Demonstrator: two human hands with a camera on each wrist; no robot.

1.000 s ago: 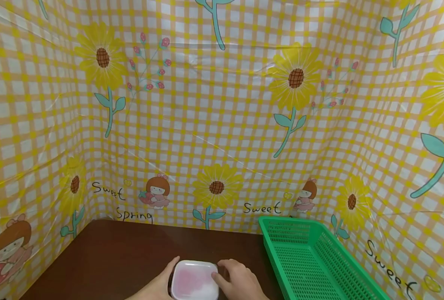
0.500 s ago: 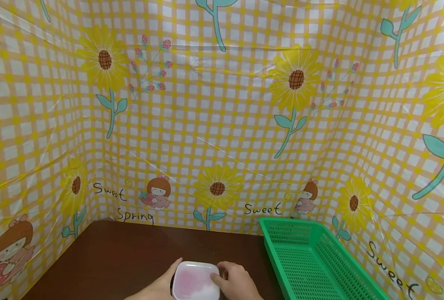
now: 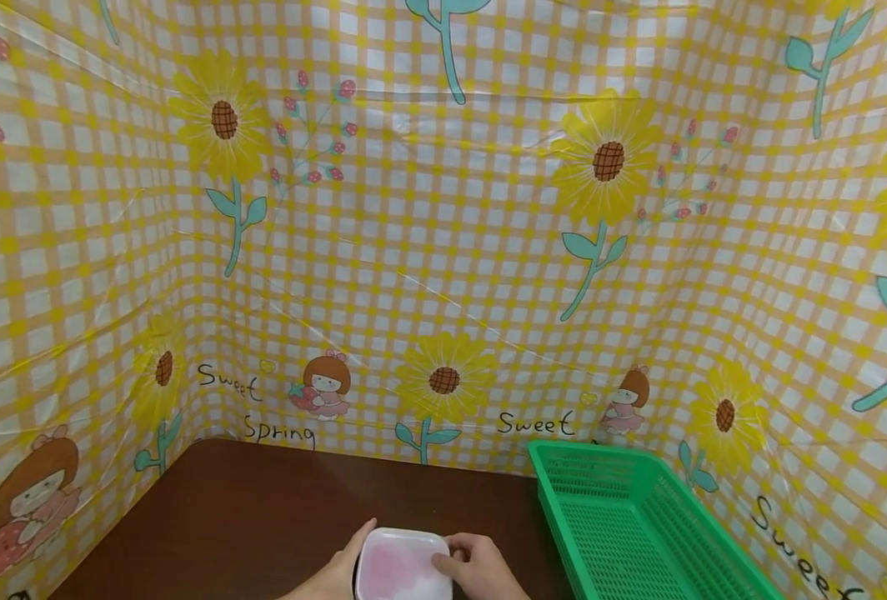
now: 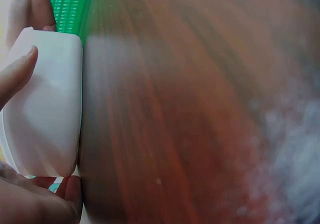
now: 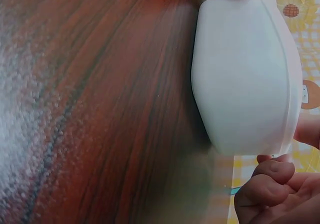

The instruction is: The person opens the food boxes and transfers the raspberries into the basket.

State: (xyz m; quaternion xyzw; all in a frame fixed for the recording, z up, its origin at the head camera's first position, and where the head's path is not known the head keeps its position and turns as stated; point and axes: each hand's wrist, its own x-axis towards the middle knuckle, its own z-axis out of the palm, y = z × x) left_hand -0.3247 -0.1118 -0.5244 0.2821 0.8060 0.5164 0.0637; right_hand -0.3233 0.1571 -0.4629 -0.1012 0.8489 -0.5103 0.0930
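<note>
The left hand point(image 3: 333, 575) grips and the right hand point(image 3: 483, 568) pinches a white-and-pink rounded-square container point(image 3: 398, 571) near a green plastic-mesh basket point(image 3: 558, 517).

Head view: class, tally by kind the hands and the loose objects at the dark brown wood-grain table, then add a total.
Hands: 2 (left hand, right hand)
Containers: 1 (white rounded-square plastic-looking container with a pink-tinted top)
Baskets: 1 (green rectangular perforated plastic basket)
Total: 4
</note>
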